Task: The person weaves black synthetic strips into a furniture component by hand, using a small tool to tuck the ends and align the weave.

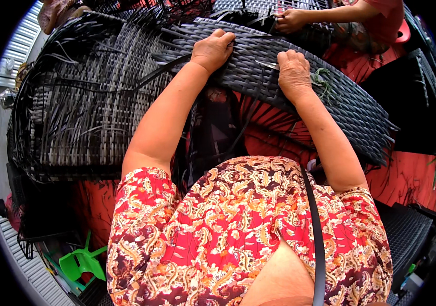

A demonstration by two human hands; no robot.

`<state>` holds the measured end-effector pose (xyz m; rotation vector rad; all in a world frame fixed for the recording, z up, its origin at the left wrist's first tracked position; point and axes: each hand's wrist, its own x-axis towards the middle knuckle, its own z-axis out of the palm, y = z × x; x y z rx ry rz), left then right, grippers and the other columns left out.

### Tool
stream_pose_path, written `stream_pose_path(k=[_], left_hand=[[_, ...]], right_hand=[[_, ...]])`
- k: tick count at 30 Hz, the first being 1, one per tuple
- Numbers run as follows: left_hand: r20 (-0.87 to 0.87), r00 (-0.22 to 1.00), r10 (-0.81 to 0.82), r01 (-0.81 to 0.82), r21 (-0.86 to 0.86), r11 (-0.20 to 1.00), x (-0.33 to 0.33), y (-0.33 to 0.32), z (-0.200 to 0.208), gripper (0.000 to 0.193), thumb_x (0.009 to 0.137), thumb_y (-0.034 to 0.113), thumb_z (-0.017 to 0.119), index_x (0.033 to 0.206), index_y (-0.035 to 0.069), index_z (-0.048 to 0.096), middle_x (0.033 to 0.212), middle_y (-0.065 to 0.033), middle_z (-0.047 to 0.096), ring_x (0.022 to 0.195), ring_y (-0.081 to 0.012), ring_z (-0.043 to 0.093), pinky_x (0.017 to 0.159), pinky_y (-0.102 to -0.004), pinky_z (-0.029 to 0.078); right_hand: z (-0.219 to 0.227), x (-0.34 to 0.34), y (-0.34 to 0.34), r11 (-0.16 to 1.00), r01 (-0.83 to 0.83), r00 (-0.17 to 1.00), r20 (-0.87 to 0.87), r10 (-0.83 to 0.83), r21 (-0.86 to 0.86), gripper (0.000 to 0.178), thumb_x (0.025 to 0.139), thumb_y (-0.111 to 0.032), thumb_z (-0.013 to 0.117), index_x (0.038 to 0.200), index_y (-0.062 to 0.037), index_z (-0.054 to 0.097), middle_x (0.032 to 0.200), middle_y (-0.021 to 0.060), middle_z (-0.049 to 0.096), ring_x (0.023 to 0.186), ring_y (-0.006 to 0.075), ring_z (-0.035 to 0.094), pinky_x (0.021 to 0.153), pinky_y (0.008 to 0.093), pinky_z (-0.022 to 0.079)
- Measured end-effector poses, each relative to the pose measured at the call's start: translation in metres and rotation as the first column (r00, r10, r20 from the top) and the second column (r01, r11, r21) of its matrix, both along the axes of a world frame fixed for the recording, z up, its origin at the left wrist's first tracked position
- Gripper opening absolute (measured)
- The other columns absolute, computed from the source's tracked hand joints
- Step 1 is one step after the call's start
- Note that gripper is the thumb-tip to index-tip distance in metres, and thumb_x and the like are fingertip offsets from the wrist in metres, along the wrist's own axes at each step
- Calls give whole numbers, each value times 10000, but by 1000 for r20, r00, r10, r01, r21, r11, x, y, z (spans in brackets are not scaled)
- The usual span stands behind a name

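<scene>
A dark grey woven panel of flat plastic strips stretches across in front of me, with loose strip ends along its edges. My left hand is closed at the panel's far edge, its fingers pinching a thin black strip that trails off to the left. Farther right, my right hand rests on the weave, curled around a slim metal tool. The tool's pale pointed tip sticks out toward my left hand. Beside the right wrist lies a tangle of green string; whether it is tied to the tool I cannot tell.
A large black and grey woven piece with many loose strips stands at left. Another person's hand works at weaving at the far side. Black panels stand at right. A green plastic object lies lower left, and red flooring shows between.
</scene>
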<state>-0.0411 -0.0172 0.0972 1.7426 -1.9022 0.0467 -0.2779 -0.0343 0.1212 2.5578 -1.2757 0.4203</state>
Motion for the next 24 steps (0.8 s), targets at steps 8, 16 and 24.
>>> stream_pose_path(k=[8,16,24], left_hand=[[85,996,-7,8,-15,1000,-3,-2,-1,195,883,272,533,1060,211,588,1013,-15,586,841,-292,628,688,-409,515],[185,978,94,-76,-101,992,14,-7,-8,183,880,269,539,1051,205,564,1068,-5,592,845,-273,630,632,-400,516],[176,982,68,-64,-24,998,9,-18,-8,182,911,265,504,1065,193,566,1076,-22,577,883,-296,614,667,-409,510]], right_hand=[[-5,-8,3,1000,19,1000,-11,-19,-17,109,794,-112,488,891,-108,538,906,94,533,889,283,515,773,410,418],[26,-53,-10,994,-103,969,230,94,27,146,744,-59,488,868,-74,565,904,124,571,910,318,549,801,415,449],[45,-303,-9,886,460,880,101,-463,55,230,776,-6,468,965,-85,573,1026,130,573,1014,341,524,874,419,431]])
